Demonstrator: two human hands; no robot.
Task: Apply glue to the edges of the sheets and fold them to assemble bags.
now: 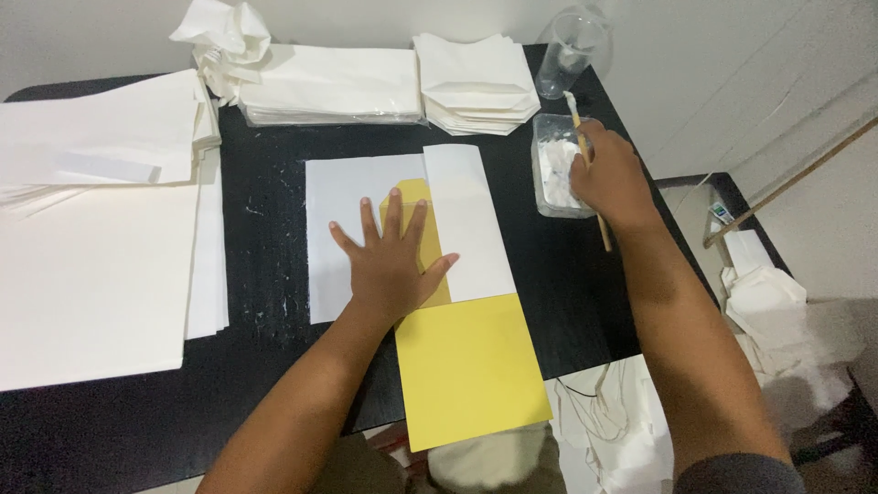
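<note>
Hands occupy the centre and upper right of the frame. The left hand (393,261) lies flat, fingers spread, pressing on a white paper sheet (352,220) and the yellow card (471,370) beneath it; it grips nothing, and the spread palm appears to keep the layers from sliding. One paper flap (466,224) is already folded over the card, whose lower part juts past the table edge at lower centre. The right hand (611,174) is closed around a thin wooden brush (590,174), held above a clear plastic tub (560,169) of white paste. The black table (265,274) is matte and flecked with dried white marks. Flat paper stacks (91,238) sit at left; folded white bags (476,82) and a clear jug (569,50) at top.
</note>
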